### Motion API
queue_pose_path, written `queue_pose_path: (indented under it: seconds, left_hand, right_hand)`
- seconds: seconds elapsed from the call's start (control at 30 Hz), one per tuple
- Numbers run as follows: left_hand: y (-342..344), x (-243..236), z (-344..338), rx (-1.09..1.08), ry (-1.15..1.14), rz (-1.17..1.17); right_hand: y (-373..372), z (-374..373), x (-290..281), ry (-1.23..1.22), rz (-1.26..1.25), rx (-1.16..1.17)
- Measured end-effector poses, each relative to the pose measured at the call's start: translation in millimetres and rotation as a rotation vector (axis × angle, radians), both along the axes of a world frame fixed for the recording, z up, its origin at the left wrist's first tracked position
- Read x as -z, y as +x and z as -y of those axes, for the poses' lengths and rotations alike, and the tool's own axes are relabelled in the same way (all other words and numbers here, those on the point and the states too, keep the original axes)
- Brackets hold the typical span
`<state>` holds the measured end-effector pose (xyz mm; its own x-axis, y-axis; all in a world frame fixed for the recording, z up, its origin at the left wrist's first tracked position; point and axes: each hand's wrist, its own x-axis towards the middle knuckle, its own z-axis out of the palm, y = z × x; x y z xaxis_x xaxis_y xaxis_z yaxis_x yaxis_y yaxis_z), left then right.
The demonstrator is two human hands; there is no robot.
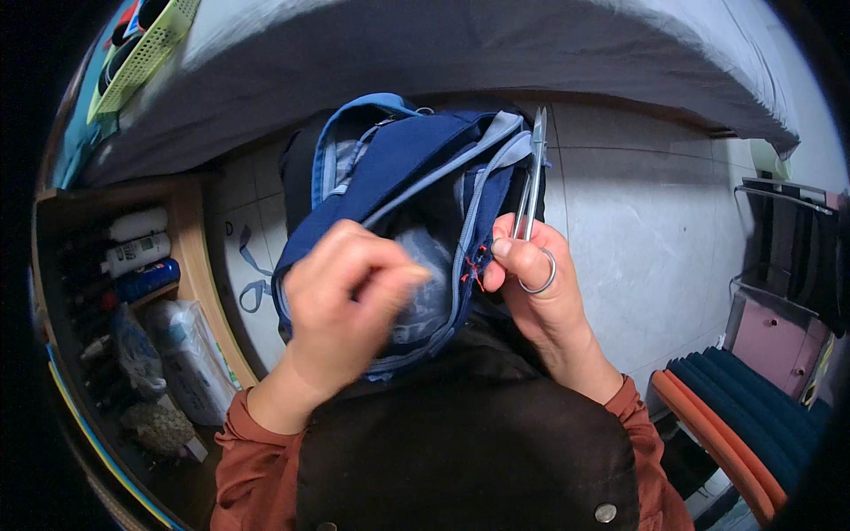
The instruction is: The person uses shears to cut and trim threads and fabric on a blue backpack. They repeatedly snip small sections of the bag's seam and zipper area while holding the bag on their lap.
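A blue backpack (381, 168) with grey-blue trim lies unzipped on my lap, its lining showing through the opening. My right hand (540, 274) is closed around metal scissors (530, 190), blades pointing away from me and a finger ring near the thumb. The same hand's fingertips touch the backpack's zipper edge. Red thread (473, 268) is tangled on that edge, just left of the right fingertips. Over the opening, my left hand (345, 288) is curled with thumb and fingers pressed together, slightly blurred. Whatever it pinches, if anything, is too small to tell.
A wooden shelf (208, 265) with bottles and plastic packs stands at left. Ahead hangs a grey bed cover (460, 53), with a green basket (146, 62) at far left. On the tiled floor lies a grey strap (254, 288). Folded teal and orange padding (722, 425) sits at right.
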<state>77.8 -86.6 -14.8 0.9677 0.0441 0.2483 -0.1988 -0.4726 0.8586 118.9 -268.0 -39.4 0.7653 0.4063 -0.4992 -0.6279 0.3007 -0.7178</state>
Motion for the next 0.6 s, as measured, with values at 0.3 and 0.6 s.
queue_pose_path:
  seconds: [0.3, 0.6]
  left_hand:
    - [5.2, -0.1, 24.9, 0.076, -0.102, -0.343]
    - [8.3, 11.9, 23.1, 0.117, -0.507, -0.747]
  right_hand:
    - [-4.3, 1.8, -2.4, -0.022, 0.032, -0.010]
    - [-12.0, 5.5, -11.6, -0.258, 0.086, -0.113]
